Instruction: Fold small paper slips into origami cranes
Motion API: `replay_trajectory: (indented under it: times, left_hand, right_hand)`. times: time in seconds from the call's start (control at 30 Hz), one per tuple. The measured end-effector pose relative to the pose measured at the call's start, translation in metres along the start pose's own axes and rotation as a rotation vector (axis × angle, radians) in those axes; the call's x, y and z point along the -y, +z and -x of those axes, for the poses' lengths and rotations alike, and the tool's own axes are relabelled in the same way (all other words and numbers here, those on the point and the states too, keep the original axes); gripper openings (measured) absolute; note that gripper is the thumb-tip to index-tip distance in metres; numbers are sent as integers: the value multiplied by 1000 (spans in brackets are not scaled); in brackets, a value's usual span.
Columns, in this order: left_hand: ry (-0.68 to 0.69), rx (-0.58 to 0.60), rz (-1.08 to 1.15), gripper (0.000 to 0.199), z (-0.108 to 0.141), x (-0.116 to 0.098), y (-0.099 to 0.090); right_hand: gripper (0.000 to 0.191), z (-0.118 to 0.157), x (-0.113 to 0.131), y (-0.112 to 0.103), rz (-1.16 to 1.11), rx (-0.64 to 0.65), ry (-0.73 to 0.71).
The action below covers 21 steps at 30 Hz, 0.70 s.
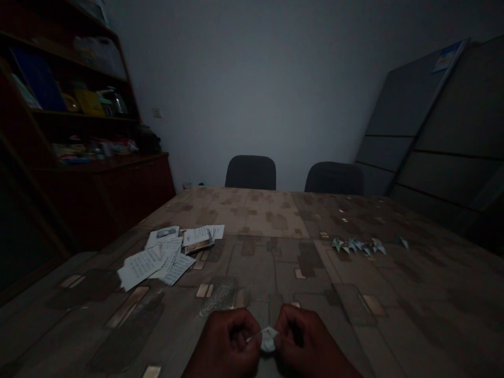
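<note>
Close to the near edge of the table, a small piece of folded paper [268,340] is pinched between my two hands. My left hand [230,341] grips its left side with thumb and fingers pressed together. On the other side, my right hand [305,338] pinches the paper's right edge the same way. The paper is pale, with a pointed top; its lower part is partly hidden by my fingers. Several small folded paper figures [358,245] stand in a row on the right of the table. Printed paper sheets [151,262] lie in a loose pile on the left.
A patterned cloth covers the table [260,262]. Behind it stand two dark chairs, a left chair [251,172] and a right chair [334,178]. Shelves [82,115] with various goods line the left wall, and a tall grey cabinet [405,105] is at the right.
</note>
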<state>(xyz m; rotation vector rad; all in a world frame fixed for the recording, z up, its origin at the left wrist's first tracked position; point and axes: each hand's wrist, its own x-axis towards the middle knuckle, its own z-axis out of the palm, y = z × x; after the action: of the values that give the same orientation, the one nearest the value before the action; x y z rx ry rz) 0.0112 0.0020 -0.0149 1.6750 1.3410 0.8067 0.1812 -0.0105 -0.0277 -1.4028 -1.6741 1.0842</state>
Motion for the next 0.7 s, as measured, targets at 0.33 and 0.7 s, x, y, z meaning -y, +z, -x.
replay_trajectory:
  times: [0.33, 0.7]
  left_hand:
    - [-16, 13, 40, 11, -11, 16, -3]
    - [-40, 183, 234, 25, -8, 8, -9]
  right_hand:
    - [11, -3, -3, -3, -34, -58, 89]
    - [15, -5, -1, -6, 36, -71, 87]
